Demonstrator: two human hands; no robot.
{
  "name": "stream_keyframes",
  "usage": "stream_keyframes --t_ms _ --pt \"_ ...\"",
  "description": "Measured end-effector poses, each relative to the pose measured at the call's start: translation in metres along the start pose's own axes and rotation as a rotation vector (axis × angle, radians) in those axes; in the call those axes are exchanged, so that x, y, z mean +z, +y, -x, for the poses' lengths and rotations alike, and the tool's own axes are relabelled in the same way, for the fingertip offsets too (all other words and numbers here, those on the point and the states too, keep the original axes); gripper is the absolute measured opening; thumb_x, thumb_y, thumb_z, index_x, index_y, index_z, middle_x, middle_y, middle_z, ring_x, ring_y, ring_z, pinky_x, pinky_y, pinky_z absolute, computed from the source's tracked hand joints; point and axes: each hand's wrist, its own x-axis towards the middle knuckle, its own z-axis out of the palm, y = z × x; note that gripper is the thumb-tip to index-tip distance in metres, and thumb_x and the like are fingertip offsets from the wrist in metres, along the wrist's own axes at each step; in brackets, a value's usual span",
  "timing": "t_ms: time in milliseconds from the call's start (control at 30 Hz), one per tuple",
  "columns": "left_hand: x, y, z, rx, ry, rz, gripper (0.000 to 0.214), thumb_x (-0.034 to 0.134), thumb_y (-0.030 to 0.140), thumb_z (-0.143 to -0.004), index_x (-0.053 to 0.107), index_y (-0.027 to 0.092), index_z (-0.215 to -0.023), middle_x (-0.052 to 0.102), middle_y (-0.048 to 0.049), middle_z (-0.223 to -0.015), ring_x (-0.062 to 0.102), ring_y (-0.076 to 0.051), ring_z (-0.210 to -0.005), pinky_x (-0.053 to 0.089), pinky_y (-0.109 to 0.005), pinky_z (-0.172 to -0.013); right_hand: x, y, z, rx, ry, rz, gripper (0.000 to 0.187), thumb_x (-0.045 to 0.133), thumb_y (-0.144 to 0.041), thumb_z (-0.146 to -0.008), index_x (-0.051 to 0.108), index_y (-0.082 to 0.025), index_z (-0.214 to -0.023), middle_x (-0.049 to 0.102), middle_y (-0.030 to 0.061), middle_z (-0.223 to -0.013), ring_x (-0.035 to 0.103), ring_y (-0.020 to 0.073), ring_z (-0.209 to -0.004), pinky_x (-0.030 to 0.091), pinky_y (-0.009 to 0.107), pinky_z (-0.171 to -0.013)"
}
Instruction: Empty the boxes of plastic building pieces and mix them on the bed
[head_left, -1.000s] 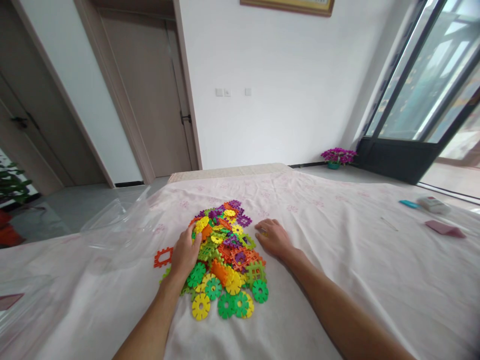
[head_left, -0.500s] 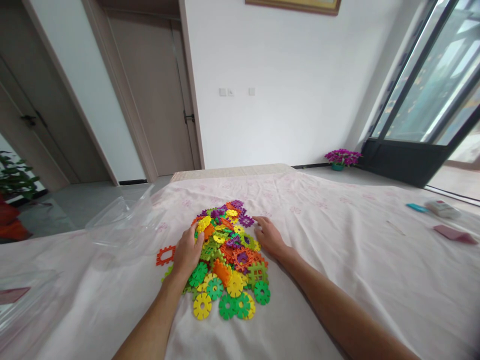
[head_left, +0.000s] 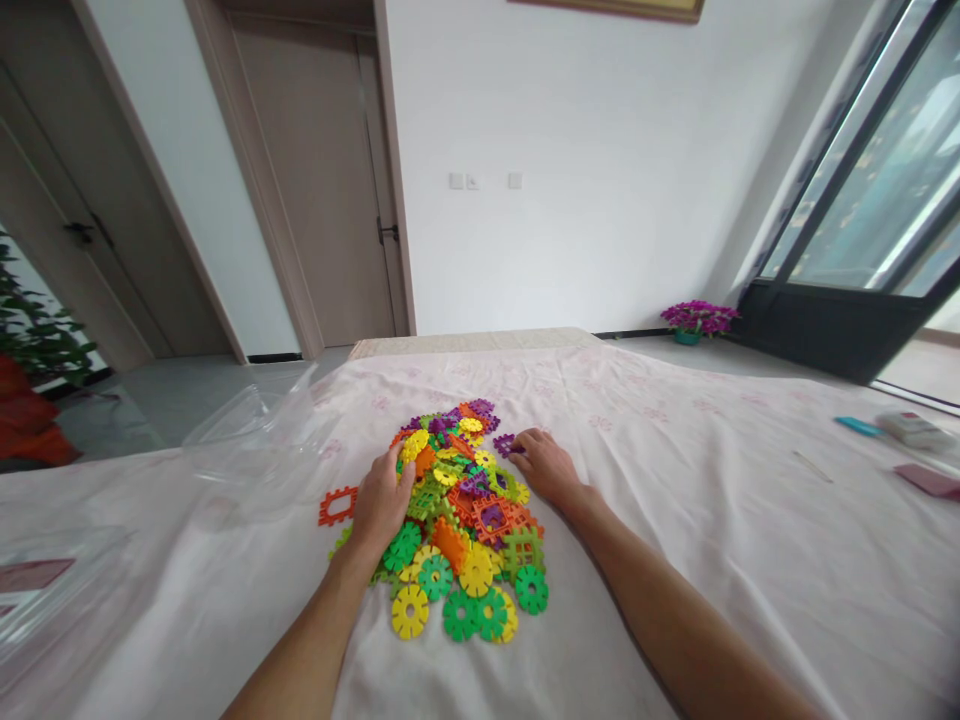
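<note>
Colourful plastic building pieces (head_left: 450,545) lie in a heap on the cloth, some round with notched rims, some square with toothed edges. My left hand (head_left: 382,495) rests on the heap's left side, fingers and thumb apart, next to a yellow notched disc (head_left: 414,445). At the far right of the heap, my right hand (head_left: 547,462) has its fingertips closed on a purple toothed piece (head_left: 503,446), slightly apart from the others. An orange toothed frame (head_left: 338,506) lies left of my left hand. Green discs (head_left: 460,614) sit at the near edge.
A pinkish patterned cloth (head_left: 675,520) covers the surface. On the left stand a clear plastic container (head_left: 251,435) and another clear box (head_left: 67,580). To the right lie a blue item (head_left: 857,427), a whitish packet (head_left: 913,430), a dark pink piece (head_left: 928,481) and a thin stick (head_left: 812,466).
My right hand has closed its fingertips on the purple toothed piece and drawn it rightward, away from the heap. My left hand stays in place on the heap. The view has shifted slightly left.
</note>
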Motion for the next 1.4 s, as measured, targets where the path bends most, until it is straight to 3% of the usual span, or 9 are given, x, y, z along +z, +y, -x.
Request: stream_keyframes --t_ms 233,633,1400 --pt "0.003 -0.003 0.000 0.001 -0.004 -0.008 0.050 0.037 0.039 -0.094 0.045 0.013 -0.137 0.057 -0.0156 -0.132 0.054 -0.024 -0.123 0.040 -0.035 -0.105 -0.006 0.002 0.005 0.122 0.023 0.066 0.022 0.052 -0.034 -0.090 0.066 -0.023 -0.104 0.062 0.0070 -0.110 0.054 0.0208 -0.105 0.038 0.028 -0.081" --pt "0.001 -0.001 0.000 0.000 -0.006 -0.007 0.051 0.036 0.039 -0.094 0.044 0.013 -0.137 0.057 -0.0160 -0.133 0.053 -0.024 -0.125 0.039 -0.036 -0.106 -0.020 0.062 0.010 0.417 0.115 0.210 0.033 0.047 -0.037 -0.092 0.070 -0.023 -0.112 0.063 0.0115 -0.114 0.054 0.0265 -0.105 0.038 0.034 -0.088" --pt "0.002 -0.002 0.001 0.007 0.004 -0.016 0.046 0.038 0.039 -0.095 0.046 0.017 -0.135 0.057 -0.0137 -0.132 0.054 -0.022 -0.124 0.039 -0.035 -0.105 -0.020 0.062 0.012 0.409 0.115 0.217 0.035 0.047 -0.036 -0.091 0.069 -0.025 -0.115 0.064 0.0106 -0.117 0.055 0.0274 -0.106 0.040 0.035 -0.088"
